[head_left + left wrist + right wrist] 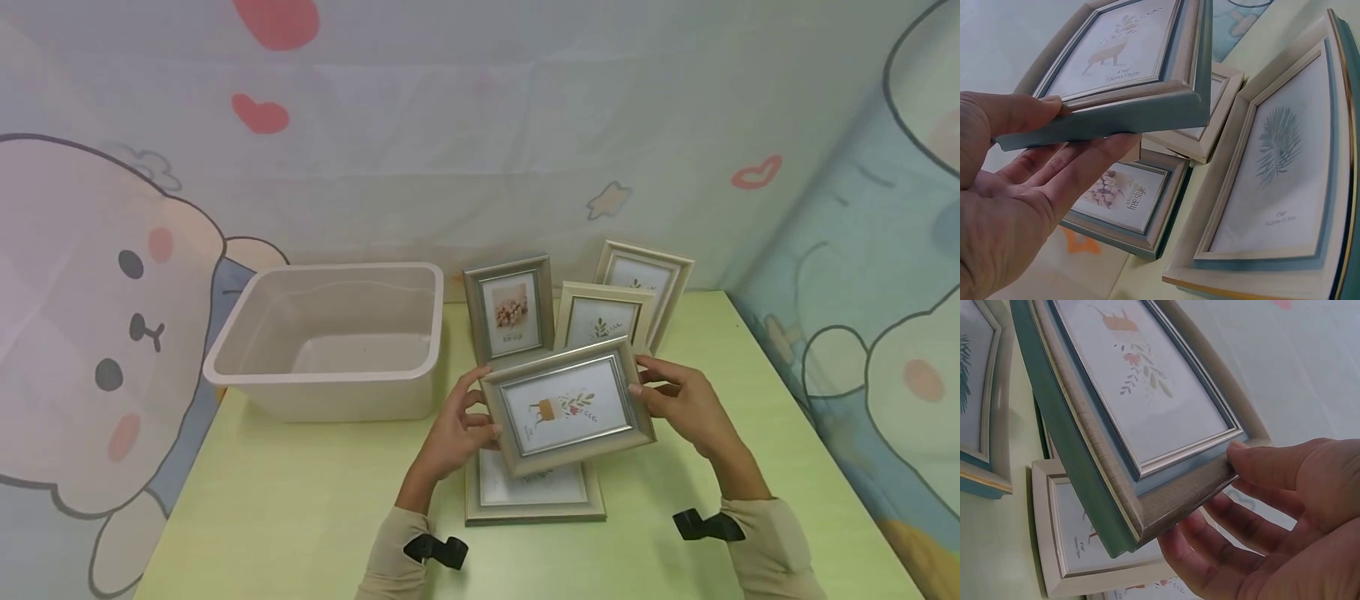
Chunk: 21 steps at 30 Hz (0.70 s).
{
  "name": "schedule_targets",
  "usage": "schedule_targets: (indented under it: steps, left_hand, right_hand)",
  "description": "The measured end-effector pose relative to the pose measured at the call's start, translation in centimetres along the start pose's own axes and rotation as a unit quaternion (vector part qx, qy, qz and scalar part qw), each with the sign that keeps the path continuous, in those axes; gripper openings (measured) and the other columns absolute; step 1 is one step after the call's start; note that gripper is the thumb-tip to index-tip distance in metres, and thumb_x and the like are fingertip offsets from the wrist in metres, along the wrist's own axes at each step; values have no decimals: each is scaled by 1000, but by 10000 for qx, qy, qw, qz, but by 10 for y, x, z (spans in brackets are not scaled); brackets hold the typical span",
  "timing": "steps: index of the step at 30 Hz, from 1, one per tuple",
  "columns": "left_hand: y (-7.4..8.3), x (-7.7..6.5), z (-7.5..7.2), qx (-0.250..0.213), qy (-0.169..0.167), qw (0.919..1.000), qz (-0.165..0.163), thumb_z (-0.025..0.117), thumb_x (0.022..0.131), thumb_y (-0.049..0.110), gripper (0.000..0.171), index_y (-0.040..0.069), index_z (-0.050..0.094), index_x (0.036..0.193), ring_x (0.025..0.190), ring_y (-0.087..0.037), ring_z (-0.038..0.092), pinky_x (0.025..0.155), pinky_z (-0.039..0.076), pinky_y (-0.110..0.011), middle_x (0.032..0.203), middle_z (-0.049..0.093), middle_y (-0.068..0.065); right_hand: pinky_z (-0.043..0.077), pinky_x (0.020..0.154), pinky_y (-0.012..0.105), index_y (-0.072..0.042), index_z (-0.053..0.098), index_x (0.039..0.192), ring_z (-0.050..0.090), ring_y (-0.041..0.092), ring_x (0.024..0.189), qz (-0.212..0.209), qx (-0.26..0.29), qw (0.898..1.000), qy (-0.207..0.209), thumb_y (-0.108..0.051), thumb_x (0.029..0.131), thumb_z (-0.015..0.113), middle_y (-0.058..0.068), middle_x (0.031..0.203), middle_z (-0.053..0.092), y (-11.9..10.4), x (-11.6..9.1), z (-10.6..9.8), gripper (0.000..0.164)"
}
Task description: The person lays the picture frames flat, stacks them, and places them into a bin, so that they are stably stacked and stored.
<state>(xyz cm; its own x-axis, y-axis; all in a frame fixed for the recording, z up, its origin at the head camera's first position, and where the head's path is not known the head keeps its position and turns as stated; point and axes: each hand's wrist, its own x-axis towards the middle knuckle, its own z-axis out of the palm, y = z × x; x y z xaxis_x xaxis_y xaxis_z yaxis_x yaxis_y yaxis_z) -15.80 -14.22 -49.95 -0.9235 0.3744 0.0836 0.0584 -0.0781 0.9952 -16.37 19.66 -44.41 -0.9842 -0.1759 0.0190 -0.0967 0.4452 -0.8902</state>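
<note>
Both hands hold a picture frame [566, 408] sideways above the table; its silver-beige border surrounds a print of an orange pot with leaves and a red flower. My left hand [457, 429] grips its left end, thumb on the front and fingers beneath, as the left wrist view shows. At the other end my right hand [686, 404] pinches the border between thumb and fingers. Below it lies a larger frame [532, 504] with a leaf print, partly covered by the held one. Behind stand a flower-photo frame [513, 308] and a cream frame [603, 315].
A deep beige plastic bin [352, 400] stands at the left on the green table [315, 500]. Another light frame [663, 279] leans at the back right, partly behind the cream one. A printed cloth [450, 125] hangs behind the table.
</note>
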Motion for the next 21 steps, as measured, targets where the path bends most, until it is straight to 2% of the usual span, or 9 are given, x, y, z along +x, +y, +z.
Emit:
schedule_targets:
  steps: [5, 10, 14, 21]
  left_hand:
    - [7, 2, -4, 133, -127, 9998, 15, 60, 86, -17, 86, 17, 25, 156, 77, -17, 65, 71, 61, -53, 113, 49, -16]
    - [14, 5, -8, 274, -248, 9993, 11, 60, 86, -17, 84, 17, 25, 155, 80, -18, 66, 73, 57, -65, 122, 47, -25]
    - [18, 8, -11, 417, -241, 9988, -4, 61, 86, -16, 84, 16, 26, 155, 83, -21, 68, 74, 56, -66, 126, 46, -29]
    - [22, 11, -16, 794, -190, 9966, 68, 61, 86, -16, 82, 14, 27, 155, 90, -32, 70, 69, 62, -51, 128, 47, -32]
  right_hand:
    - [62, 74, 31, 4, 45, 146, 67, 34, 99, 130, -6, 9999, 54, -6, 96, 64, 32, 121, 59, -4, 2, 3, 54]
    - [63, 75, 37, 5, 45, 146, 67, 37, 101, 182, 36, 9998, 63, -5, 96, 63, 32, 121, 59, -5, 3, 4, 54]
    - [63, 77, 39, 5, 44, 147, 66, 38, 103, 196, 121, 9997, 57, -6, 97, 63, 33, 123, 58, -4, 4, 6, 54]
    - [63, 74, 39, 7, 45, 145, 66, 30, 100, 257, 184, 9995, 0, -9, 98, 62, 30, 119, 58, -4, 7, 10, 52]
